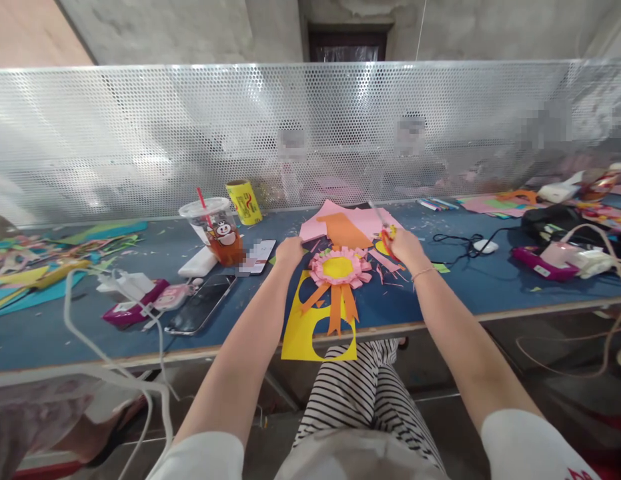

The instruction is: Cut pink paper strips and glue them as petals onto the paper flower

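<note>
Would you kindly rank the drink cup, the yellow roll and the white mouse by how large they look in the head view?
Largest to smallest:
1. Drink cup
2. Yellow roll
3. White mouse

Both arms reach forward and inward, bare below the short sleeves; the left hand (290, 251) is low, knuckles up, its fingers hard to make out, and the right hand (406, 247), well apart, is curled closed
</note>
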`<state>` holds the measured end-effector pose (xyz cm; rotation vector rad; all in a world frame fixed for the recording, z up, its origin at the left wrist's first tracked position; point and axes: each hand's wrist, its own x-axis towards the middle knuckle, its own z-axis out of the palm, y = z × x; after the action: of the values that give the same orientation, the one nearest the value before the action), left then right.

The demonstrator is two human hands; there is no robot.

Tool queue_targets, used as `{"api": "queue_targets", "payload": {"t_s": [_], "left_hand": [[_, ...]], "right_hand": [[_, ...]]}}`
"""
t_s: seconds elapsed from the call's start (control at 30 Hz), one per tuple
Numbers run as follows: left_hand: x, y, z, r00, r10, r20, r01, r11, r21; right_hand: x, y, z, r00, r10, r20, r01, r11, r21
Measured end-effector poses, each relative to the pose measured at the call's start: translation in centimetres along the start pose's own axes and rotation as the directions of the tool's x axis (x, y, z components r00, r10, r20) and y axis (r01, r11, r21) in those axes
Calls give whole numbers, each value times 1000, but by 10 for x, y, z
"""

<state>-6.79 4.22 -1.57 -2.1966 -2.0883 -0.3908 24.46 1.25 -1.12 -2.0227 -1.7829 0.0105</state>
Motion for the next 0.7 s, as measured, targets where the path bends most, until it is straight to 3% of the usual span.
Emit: {"api": "queue_targets", "payload": {"t_s": [0.1, 0.2, 0.3, 0.43, 0.57, 0.7], "left_hand": [[0, 1, 0, 1000, -3, 21, 3, 1000, 23], [1, 1, 1, 999, -15, 37, 14, 999, 29], [1, 1, 1, 999, -18, 27, 18, 1000, 10], [0, 2, -1, 999, -33, -8, 32, 999, -14], [0, 2, -2, 996, -25, -91, 19, 998, -61], [1, 1, -5, 978, -66, -199, 37, 988, -147]], "right_hand": [[7, 25, -9, 988, 138, -65, -137, 990, 22], [14, 47, -5, 989, 148, 21, -148, 989, -31], [17, 52, 6, 987, 143, 76, -136, 987, -85], [19, 48, 14, 986, 152, 67, -149, 987, -57], [24, 58, 10, 975, 221, -18, -220, 975, 36], [31, 83, 8, 931, 331, -156, -310, 940, 144]]}}
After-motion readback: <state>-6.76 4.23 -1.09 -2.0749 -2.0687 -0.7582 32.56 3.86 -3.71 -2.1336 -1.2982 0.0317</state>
